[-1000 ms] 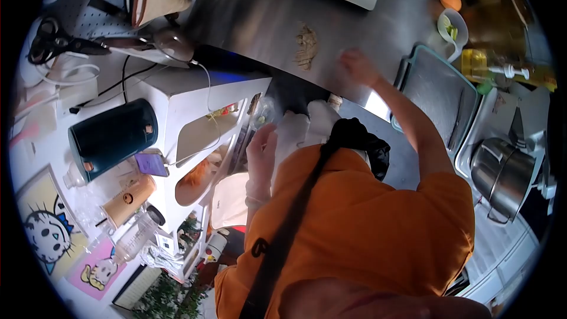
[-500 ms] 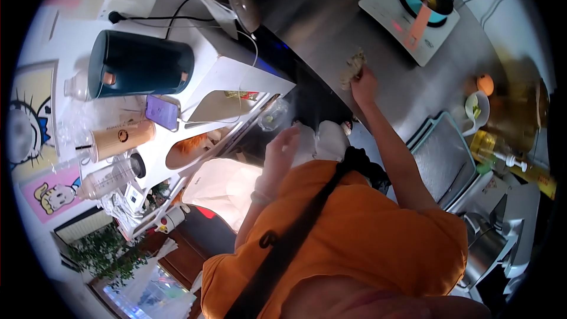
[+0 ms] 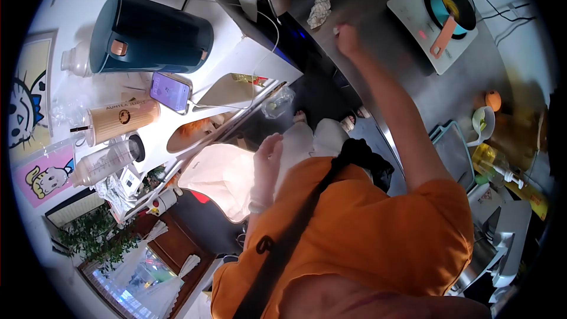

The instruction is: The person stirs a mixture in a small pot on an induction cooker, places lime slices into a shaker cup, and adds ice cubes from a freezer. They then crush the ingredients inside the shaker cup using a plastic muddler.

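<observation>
My right hand [image 3: 349, 41] is over the steel counter [image 3: 378, 47], fingers curled closed. A small pale bit shows at its fingertips, too small to name. Just beyond it a crumpled, light patterned cloth [image 3: 321, 9] lies on the counter near the edge, apart from the hand. My left hand [image 3: 269, 159] hangs in front of my body, loosely open with nothing visible in it, beside a pale chair back [image 3: 218, 177].
On the counter, an induction cooker [image 3: 413, 15] carries a blue pan [image 3: 440, 9] with a pinkish handle and yellow contents. Farther right are an egg [image 3: 492, 101], a white bowl [image 3: 481, 124] and an oil bottle [image 3: 489, 159]. Leftward, a white shelf holds a dark bin [image 3: 153, 35] and a phone [image 3: 170, 92].
The cloth has left my right hand and now lies on the counter. That hand has moved up and left. My left hand has shifted slightly down and left; the whole view has shifted.
</observation>
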